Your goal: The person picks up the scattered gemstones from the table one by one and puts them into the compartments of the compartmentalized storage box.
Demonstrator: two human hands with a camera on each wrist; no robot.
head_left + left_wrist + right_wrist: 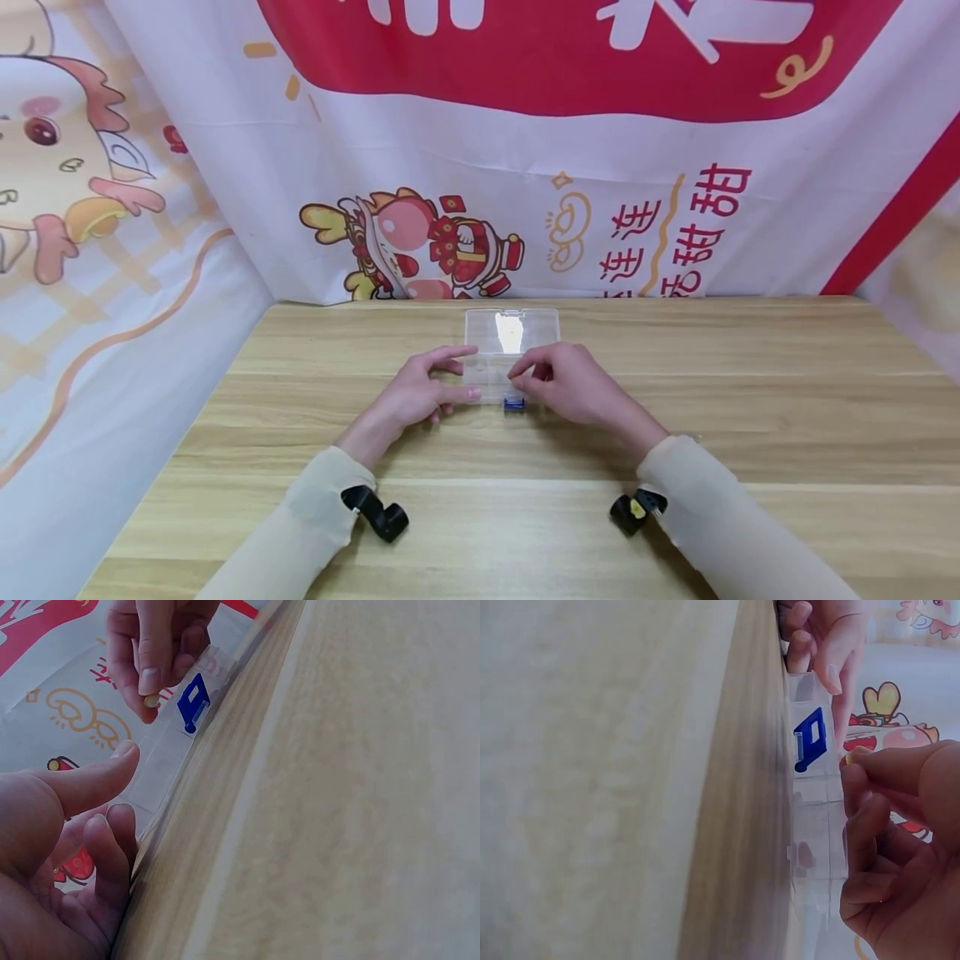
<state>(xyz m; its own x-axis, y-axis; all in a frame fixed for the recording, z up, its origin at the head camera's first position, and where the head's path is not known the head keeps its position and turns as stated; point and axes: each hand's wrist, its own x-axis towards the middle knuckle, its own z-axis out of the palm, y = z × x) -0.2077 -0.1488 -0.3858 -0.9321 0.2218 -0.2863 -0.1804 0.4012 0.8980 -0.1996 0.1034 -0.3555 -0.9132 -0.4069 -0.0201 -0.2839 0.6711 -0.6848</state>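
Observation:
A clear plastic compartment box [476, 377] stands on the table with its transparent lid [483, 329] raised at the back. On its front wall is a blue latch [193, 703]. My left hand [416, 390] is at the box's left end, thumb and forefinger spread along it, gripping nothing. Over the box, my right hand [572, 383] pinches a small yellow tablet-like piece [152, 700] between thumb and forefinger. That piece shows only partly in the right wrist view, just above the rim near the latch. Blurred pinkish shapes show through the box wall there.
The wood-grain table [480, 517] extends around the box. A printed white and red cloth [465, 142] hangs behind the table's back edge, and another printed cloth [135, 350] hangs at the left. Each sleeve carries a black wrist camera [386, 521].

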